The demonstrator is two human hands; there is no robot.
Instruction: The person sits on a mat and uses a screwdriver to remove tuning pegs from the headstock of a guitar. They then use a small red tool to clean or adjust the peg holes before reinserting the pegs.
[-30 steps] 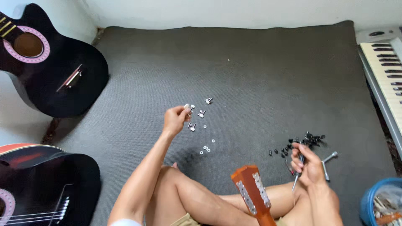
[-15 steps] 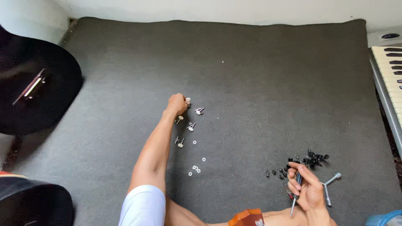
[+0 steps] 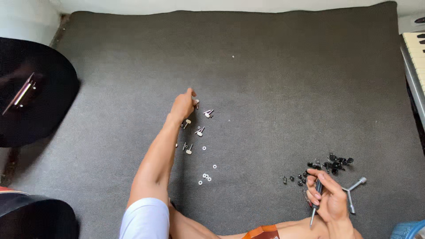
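Head view, going left to right: the black glossy guitar body [image 3: 31, 93] sits off the left edge of the dark grey carpet mat [image 3: 287, 66]. Next comes the left hand [image 3: 183, 105], stretched far out, fingertips pinched on one of the small silver tuning pegs with pale buttons [image 3: 196, 103] at the top of the scatter. More silver pegs [image 3: 200, 131] and tiny white washers [image 3: 206, 177] lie loose just below, along the forearm. Over on the right, the right hand [image 3: 326, 199] is wrapped around a slim black-handled screwdriver [image 3: 315, 201], tip pointing down towards the lap. It hovers just beside a heap of small black tuner parts [image 3: 330, 166] and a silver three-way wrench [image 3: 352, 192].

My take on doing this bit well: pinch that peg by its shaft, lift it straight up, and don't drag the wrist through the washers, since they'd scatter into the carpet weave. Keep the screwdriver hand parked.

Compared with half a second ago, the left hand has barely moved from that top peg. The view has tipped, though, so the orange guitar headstock [image 3: 261, 232] only peeks in at the bottom.
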